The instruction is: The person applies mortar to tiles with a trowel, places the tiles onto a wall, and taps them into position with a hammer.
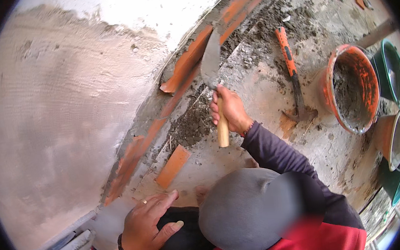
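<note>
My right hand is closed around the wooden handle of a trowel. The blade points away from me, and its tip lies over the edge of a terracotta brick piece tilted against the wall's base. Grey mortar is heaped on the ground just left of the trowel handle. My left hand is nearer to me on the left, fingers stretched and thumb apart, with nothing in it. The closest loose piece to it is a flat terracotta brick on the floor.
A claw hammer with an orange grip lies right of the trowel. An orange bucket with mortar inside stands farther right, beside green buckets and another orange one. The plastered wall fills the left. Mortar crumbs litter the floor.
</note>
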{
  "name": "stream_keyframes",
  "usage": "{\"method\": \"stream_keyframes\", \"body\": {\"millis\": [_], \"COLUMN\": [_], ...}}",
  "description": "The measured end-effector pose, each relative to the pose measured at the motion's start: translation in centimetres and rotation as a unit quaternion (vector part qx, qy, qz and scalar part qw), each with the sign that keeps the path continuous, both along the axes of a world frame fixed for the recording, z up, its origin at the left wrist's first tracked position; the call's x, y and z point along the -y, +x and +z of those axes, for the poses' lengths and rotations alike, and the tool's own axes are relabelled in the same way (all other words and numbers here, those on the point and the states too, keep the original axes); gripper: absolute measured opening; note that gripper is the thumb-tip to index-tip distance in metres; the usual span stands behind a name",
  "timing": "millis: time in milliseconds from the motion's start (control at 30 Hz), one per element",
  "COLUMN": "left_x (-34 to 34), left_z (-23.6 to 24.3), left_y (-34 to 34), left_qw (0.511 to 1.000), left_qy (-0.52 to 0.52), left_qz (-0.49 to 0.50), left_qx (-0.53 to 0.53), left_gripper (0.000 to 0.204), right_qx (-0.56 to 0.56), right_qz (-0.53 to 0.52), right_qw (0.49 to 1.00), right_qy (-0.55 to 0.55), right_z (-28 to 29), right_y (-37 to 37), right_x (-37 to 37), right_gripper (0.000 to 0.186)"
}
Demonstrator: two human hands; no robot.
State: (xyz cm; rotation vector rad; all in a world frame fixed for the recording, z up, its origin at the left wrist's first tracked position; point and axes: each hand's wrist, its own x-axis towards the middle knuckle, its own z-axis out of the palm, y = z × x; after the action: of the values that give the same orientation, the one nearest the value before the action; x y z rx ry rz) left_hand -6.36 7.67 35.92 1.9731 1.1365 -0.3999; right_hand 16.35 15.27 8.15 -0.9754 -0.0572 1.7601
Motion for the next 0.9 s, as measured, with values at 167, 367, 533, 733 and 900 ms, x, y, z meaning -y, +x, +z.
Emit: {"method": "stream_keyframes", "body": {"millis": [167, 367, 533, 733, 900], "left_x": [-0.1, -0.4, 0.4, 0.3, 0.5], "left_z": [0.5, 0.3, -0.1, -0.5, -0.1], "left_y": [-0.1, -0.3, -1.0, -1.2, -1.7], "left_qw": [1.0, 0.991, 0.978, 0.956, 0.954], "left_qy": [0.011, 0.07, 0.08, 0.096, 0.08], "left_qz": [-0.025, -0.04, -0.079, -0.102, -0.119], "left_qx": [0.001, 0.107, 0.177, 0.256, 0.262], "left_gripper": [0.064, 0.059, 0.064, 0.061, 0.062], "right_qx": [0.245, 0.385, 0.432, 0.347, 0.348], "right_qz": [-0.003, 0.25, 0.208, 0.22, 0.304], "right_qw": [0.969, 0.888, 0.878, 0.908, 0.886], "right_qy": [0.032, 0.014, -0.015, -0.078, -0.047], "right_z": [2.2, 8.4, 11.4, 12.3, 12.1], "right_y": [5.5, 7.4, 9.7, 7.2, 2.9], "right_x": [-0.3, -0.2, 0.3, -1.8, 0.5], "right_gripper": [0.037, 0.035, 0.035, 0.027, 0.033]}}
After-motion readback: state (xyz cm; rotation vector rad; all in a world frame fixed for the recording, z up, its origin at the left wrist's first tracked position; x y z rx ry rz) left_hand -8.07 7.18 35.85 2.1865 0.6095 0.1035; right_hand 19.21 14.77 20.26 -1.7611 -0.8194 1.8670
